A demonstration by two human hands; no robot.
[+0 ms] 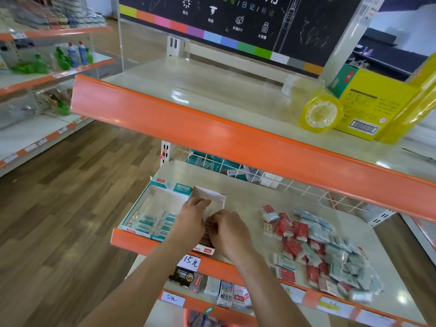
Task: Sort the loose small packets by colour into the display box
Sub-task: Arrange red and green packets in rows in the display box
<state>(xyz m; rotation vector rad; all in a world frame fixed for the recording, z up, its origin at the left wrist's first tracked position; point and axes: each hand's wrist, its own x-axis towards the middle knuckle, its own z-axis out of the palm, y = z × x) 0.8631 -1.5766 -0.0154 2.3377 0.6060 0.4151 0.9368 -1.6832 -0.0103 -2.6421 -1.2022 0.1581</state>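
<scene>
Both hands, the left hand [192, 219] and the right hand [227, 228], are pinching red packets down into the display box [141, 204], while the loose packets [318, 246] are lying to the right, nearer the right one.

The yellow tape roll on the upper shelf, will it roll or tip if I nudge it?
The tape roll looks round and seems to stand on its edge, so a nudge would probably roll it. It appears to lean on the yellow box, which may stop it rightward. Its glossy wrap likely feels slippery.

The shelf [236, 192] bears two display boxes [141, 206] and loose packets [325, 251].
</scene>
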